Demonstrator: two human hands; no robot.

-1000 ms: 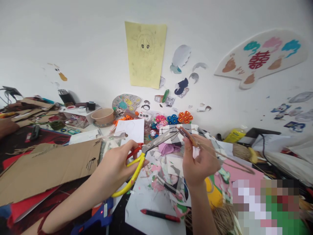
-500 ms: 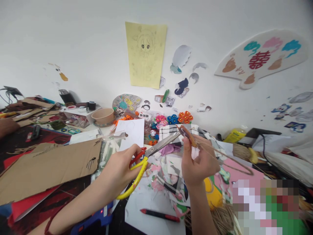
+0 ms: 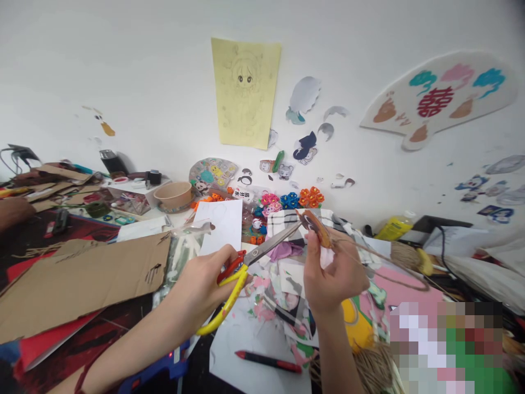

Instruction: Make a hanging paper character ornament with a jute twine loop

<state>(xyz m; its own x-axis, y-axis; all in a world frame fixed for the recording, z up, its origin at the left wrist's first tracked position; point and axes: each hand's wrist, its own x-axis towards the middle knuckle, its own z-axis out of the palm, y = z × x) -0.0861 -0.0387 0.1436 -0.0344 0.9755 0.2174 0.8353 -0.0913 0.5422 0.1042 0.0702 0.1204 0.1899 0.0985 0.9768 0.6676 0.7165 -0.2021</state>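
My left hand (image 3: pixel 213 276) is closed round the handles of a pair of scissors (image 3: pixel 273 243) with one yellow and one red grip. The blades point up and right, and their tips touch or nearly touch the edge of a small brown cutout (image 3: pixel 315 225) with dark and white markings. My right hand (image 3: pixel 334 271) pinches that cutout between thumb and fingers. A strand of brown twine (image 3: pixel 385 260) trails rightward from the same hand; how it joins the cutout is hidden. Below the hands lie paper scraps (image 3: pixel 266 306) in pink, green and white.
A cardboard sheet (image 3: pixel 90 279) lies at left, with a blue glue gun (image 3: pixel 164 368) below my left forearm. A red-black pen (image 3: pixel 268 361) rests on white paper. Colourful flowers (image 3: pixel 291 201) stand by the wall. Another person's hand (image 3: pixel 14 214) shows at far left.
The scissor blades look closer together than before. The brown cutout has turned slightly, showing more of its marked face, and the twine loop has shifted a little right.
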